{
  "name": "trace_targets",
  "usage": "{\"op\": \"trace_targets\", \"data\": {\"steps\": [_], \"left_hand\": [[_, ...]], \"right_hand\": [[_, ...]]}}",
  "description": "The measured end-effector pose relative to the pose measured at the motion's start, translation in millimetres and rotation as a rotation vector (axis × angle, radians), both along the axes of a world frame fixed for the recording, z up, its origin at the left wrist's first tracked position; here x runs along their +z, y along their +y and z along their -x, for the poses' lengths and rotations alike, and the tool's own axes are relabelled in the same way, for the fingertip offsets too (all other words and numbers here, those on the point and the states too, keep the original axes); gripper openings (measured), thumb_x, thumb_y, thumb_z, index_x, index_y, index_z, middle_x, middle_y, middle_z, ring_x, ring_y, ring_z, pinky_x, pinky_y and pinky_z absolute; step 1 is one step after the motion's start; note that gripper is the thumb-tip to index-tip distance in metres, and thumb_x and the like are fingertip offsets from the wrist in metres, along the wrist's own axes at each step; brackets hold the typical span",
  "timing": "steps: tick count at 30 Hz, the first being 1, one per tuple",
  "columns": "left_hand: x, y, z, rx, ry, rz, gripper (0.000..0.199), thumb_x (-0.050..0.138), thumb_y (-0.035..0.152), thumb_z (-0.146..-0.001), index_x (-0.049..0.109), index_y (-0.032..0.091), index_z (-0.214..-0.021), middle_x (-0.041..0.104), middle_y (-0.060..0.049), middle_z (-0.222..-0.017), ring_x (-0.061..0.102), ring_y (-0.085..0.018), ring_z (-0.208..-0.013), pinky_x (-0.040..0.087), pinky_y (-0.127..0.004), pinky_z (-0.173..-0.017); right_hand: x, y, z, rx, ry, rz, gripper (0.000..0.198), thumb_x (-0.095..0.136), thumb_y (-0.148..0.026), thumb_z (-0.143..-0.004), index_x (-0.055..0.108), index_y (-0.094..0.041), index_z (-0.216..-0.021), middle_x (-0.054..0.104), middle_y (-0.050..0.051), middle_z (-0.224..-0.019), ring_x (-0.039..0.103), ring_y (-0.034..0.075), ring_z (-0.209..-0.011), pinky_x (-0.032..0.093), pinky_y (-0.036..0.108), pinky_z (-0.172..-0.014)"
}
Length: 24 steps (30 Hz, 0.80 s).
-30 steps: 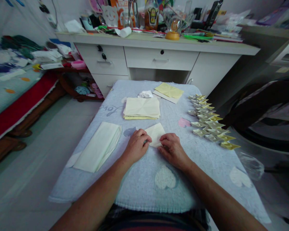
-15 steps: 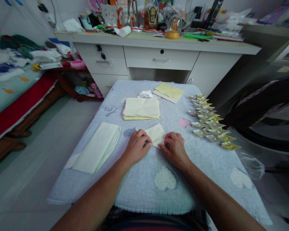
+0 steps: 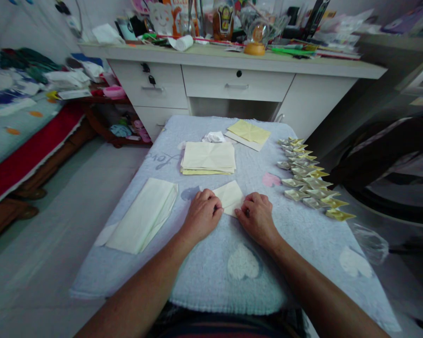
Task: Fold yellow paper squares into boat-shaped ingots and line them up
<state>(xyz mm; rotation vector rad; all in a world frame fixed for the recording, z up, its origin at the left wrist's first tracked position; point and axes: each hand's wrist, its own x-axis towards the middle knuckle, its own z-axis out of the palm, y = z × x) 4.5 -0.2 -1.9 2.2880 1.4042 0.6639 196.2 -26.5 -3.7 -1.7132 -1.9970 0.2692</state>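
A small folded sheet of cream paper (image 3: 230, 196) lies flat on the cloth-covered table between my hands. My left hand (image 3: 205, 209), fingers curled, pinches its near left edge. At its right edge my right hand (image 3: 256, 214) is closed too, thumb and fingertips on the paper. Just beyond is a stack of creased cream and yellow sheets (image 3: 207, 157). To the left lies a larger folded bundle of pale paper (image 3: 143, 216). Rows of several small folded paper boats (image 3: 306, 176) stand along the right side.
At the table's far end are a yellow sheet (image 3: 248, 131) over a white one and a crumpled white tissue (image 3: 213, 137). A white desk (image 3: 232, 58) crowded with bottles and stationery stands behind. A bed (image 3: 25, 131) is at left, a clear plastic bag (image 3: 369, 244) at right.
My hands and the folded paper stay almost in place; my right thumb shifts slightly along the near edge. The whole view has moved a little.
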Motion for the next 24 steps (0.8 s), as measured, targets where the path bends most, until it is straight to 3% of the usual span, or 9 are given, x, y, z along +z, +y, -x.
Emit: {"op": "trace_targets", "data": {"steps": [9,20,24], "left_hand": [[-2.6,-1.0,-1.4,0.008,0.005,-0.021,0.003,0.059,0.019,-0.083,0.06,0.019,-0.079,0.053,-0.005,-0.092,0.051,-0.022,-0.092,0.043,-0.038,-0.085],[-2.7,-3.2,-3.3,0.035,0.027,-0.007,0.002,0.059,0.018,-0.082,0.059,0.02,-0.081,0.054,-0.005,-0.095,0.051,-0.022,-0.093,0.042,-0.039,-0.085],[-3.1,-3.2,-3.5,0.034,0.032,0.005,0.001,0.059,0.019,-0.082,0.059,0.02,-0.082,0.054,-0.005,-0.096,0.051,-0.023,-0.094,0.042,-0.04,-0.086]], "right_hand": [[-3.0,0.4,-0.1,-0.013,0.016,-0.035,0.021,0.069,-0.025,-0.077,0.059,-0.019,-0.061,0.057,0.007,-0.086,0.045,0.025,-0.087,0.034,0.039,-0.074],[-2.5,0.6,0.3,-0.041,-0.052,0.023,0.018,0.069,-0.028,-0.079,0.06,-0.02,-0.066,0.056,0.008,-0.089,0.046,0.025,-0.089,0.035,0.04,-0.076],[-4.9,0.6,-0.6,-0.02,-0.033,-0.027,0.018,0.068,-0.027,-0.079,0.059,-0.02,-0.065,0.056,0.008,-0.089,0.045,0.025,-0.088,0.035,0.04,-0.075]]}}
